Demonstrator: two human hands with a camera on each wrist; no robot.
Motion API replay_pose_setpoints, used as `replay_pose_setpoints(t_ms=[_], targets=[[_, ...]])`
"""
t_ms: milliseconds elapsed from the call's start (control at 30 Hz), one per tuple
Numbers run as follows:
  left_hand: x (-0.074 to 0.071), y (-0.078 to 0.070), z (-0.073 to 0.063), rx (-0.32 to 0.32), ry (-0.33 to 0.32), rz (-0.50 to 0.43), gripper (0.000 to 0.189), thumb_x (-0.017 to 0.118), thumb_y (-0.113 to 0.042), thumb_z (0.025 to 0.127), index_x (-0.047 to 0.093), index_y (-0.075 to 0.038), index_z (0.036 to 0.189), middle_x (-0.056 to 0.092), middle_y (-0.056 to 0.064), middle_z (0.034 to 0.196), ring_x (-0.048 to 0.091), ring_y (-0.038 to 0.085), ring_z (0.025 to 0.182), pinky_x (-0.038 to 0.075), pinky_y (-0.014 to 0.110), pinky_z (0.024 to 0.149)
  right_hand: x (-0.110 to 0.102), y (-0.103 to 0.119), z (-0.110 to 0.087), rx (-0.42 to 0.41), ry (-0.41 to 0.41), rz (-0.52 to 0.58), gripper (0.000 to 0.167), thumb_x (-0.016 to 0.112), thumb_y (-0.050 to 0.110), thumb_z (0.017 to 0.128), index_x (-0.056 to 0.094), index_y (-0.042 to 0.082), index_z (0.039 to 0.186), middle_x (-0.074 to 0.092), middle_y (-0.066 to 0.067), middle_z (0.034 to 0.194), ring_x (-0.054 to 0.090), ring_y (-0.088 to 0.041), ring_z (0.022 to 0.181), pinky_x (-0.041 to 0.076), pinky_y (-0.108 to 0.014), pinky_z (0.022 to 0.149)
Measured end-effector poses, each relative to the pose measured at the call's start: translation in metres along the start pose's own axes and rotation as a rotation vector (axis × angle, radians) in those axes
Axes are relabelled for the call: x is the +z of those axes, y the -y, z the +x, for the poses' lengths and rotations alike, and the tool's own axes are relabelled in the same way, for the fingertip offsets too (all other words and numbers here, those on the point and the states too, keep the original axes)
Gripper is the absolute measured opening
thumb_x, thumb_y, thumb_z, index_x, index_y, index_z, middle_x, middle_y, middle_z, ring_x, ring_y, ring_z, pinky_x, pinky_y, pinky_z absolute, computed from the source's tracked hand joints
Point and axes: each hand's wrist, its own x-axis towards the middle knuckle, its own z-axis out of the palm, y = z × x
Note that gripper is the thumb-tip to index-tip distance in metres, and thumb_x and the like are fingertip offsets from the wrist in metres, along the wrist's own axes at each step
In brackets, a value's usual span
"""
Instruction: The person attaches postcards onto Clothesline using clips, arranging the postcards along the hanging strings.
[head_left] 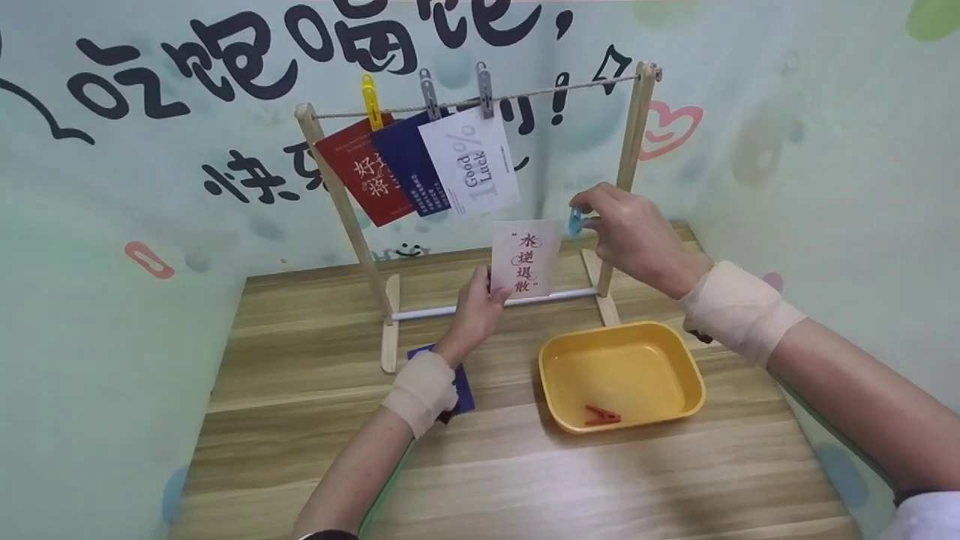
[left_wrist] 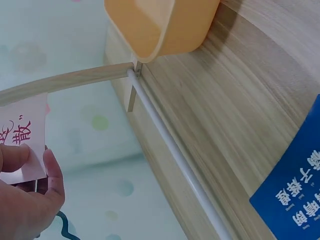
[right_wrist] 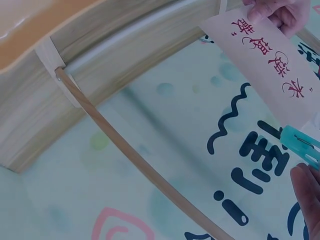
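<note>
My left hand (head_left: 480, 304) pinches a pale pink card (head_left: 527, 255) with red characters by its lower edge, thumb in front. To the right of that card, my right hand (head_left: 637, 234) pinches a light blue clothespin (head_left: 575, 222), seen in the right wrist view as a turquoise clothespin (right_wrist: 300, 142) close to the card's top. Above, a cord (head_left: 555, 91) carries a red card (head_left: 364, 172) under a yellow clothespin (head_left: 371, 103), then a dark blue card (head_left: 409, 161) and a white card (head_left: 472, 161) under grey clothespins (head_left: 485, 90).
The wooden rack (head_left: 634, 135) stands on a wood-grain table (head_left: 300, 420) against a printed wall. A yellow tray (head_left: 551, 382) at front right holds a red clothespin (head_left: 602, 415). Another blue card (left_wrist: 295, 190) lies on the table under my left wrist.
</note>
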Motion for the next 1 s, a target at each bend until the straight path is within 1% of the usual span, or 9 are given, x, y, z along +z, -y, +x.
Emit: replay_pose_setpoints(t_ms=[100, 233, 300, 367, 467, 500, 633, 767, 1000], targets=[[-0.001, -0.005, 0.004, 0.004, -0.006, 0.013, 0.027, 0.056, -0.009, 0.101, 0.050, 0.001, 0.126, 0.066, 0.020, 0.125, 0.063, 0.030, 0.120, 0.050, 0.040, 0.105, -0.004, 0.002, 0.007, 0.015, 0.002, 0.015, 0.029, 0.067, -0.014, 0.086, 0.062, -0.003, 0.113, 0.070, -0.021, 0.107, 0.071, -0.033, 0.097, 0.060, -0.044, 0.087], [-0.006, -0.013, 0.010, 0.017, -0.014, 0.021, 0.026, 0.055, -0.008, 0.101, 0.051, 0.000, 0.126, 0.066, 0.019, 0.125, 0.063, 0.029, 0.119, 0.051, 0.039, 0.104, -0.011, 0.007, 0.018, 0.058, -0.005, 0.036, 0.027, 0.066, -0.014, 0.086, 0.063, -0.004, 0.111, 0.071, -0.019, 0.106, 0.070, -0.032, 0.096, 0.060, -0.044, 0.089], [-0.009, -0.018, 0.013, 0.031, -0.024, 0.020, 0.023, 0.055, -0.007, 0.101, 0.051, 0.000, 0.122, 0.067, 0.020, 0.122, 0.064, 0.028, 0.115, 0.052, 0.039, 0.100, -0.014, 0.009, 0.024, 0.068, -0.023, 0.044, 0.025, 0.065, -0.015, 0.087, 0.064, -0.005, 0.109, 0.071, -0.020, 0.103, 0.071, -0.032, 0.094, 0.060, -0.044, 0.089], [-0.012, -0.023, 0.014, 0.041, -0.030, 0.011, 0.020, 0.056, -0.007, 0.101, 0.050, 0.000, 0.118, 0.067, 0.020, 0.117, 0.063, 0.026, 0.107, 0.053, 0.038, 0.094, -0.016, 0.011, 0.030, 0.071, -0.039, 0.043, 0.022, 0.064, -0.015, 0.087, 0.065, -0.006, 0.108, 0.072, -0.020, 0.102, 0.071, -0.032, 0.093, 0.060, -0.044, 0.088], [-0.013, -0.030, 0.016, 0.041, -0.022, -0.014, 0.017, 0.055, -0.006, 0.101, 0.048, 0.000, 0.114, 0.065, 0.019, 0.113, 0.060, 0.022, 0.098, 0.051, 0.033, 0.086, -0.020, 0.012, 0.038, 0.065, -0.063, 0.053, 0.020, 0.063, -0.016, 0.088, 0.066, -0.007, 0.105, 0.072, -0.021, 0.100, 0.071, -0.033, 0.091, 0.060, -0.044, 0.087], [-0.013, -0.032, 0.017, 0.037, -0.019, -0.019, 0.017, 0.055, -0.006, 0.101, 0.048, 0.000, 0.115, 0.065, 0.018, 0.114, 0.059, 0.020, 0.098, 0.051, 0.032, 0.086, -0.022, 0.012, 0.041, 0.065, -0.064, 0.052, 0.019, 0.063, -0.015, 0.088, 0.066, -0.007, 0.105, 0.072, -0.021, 0.100, 0.071, -0.033, 0.092, 0.060, -0.043, 0.087], [-0.013, -0.040, 0.023, 0.014, -0.019, -0.048, 0.020, 0.055, -0.006, 0.101, 0.049, 0.000, 0.118, 0.065, 0.017, 0.117, 0.059, 0.019, 0.100, 0.051, 0.032, 0.088, -0.028, 0.014, 0.051, 0.072, -0.069, 0.047, 0.018, 0.062, -0.014, 0.089, 0.066, -0.007, 0.105, 0.072, -0.021, 0.102, 0.071, -0.033, 0.094, 0.060, -0.043, 0.090], [-0.013, -0.050, 0.029, 0.001, -0.035, -0.047, 0.023, 0.057, -0.008, 0.100, 0.050, 0.000, 0.121, 0.066, 0.017, 0.120, 0.061, 0.021, 0.104, 0.052, 0.034, 0.091, -0.037, 0.016, 0.062, 0.072, -0.082, 0.010, 0.018, 0.061, -0.013, 0.091, 0.065, -0.007, 0.107, 0.071, -0.022, 0.104, 0.072, -0.033, 0.098, 0.059, -0.042, 0.092], [-0.017, -0.066, 0.035, 0.024, -0.057, -0.058, 0.027, 0.059, -0.009, 0.099, 0.051, 0.000, 0.124, 0.067, 0.018, 0.126, 0.064, 0.026, 0.115, 0.053, 0.035, 0.097, -0.053, 0.024, 0.080, 0.072, -0.098, -0.040, 0.019, 0.057, -0.013, 0.093, 0.064, -0.007, 0.110, 0.071, -0.022, 0.110, 0.071, -0.033, 0.104, 0.059, -0.040, 0.093]])
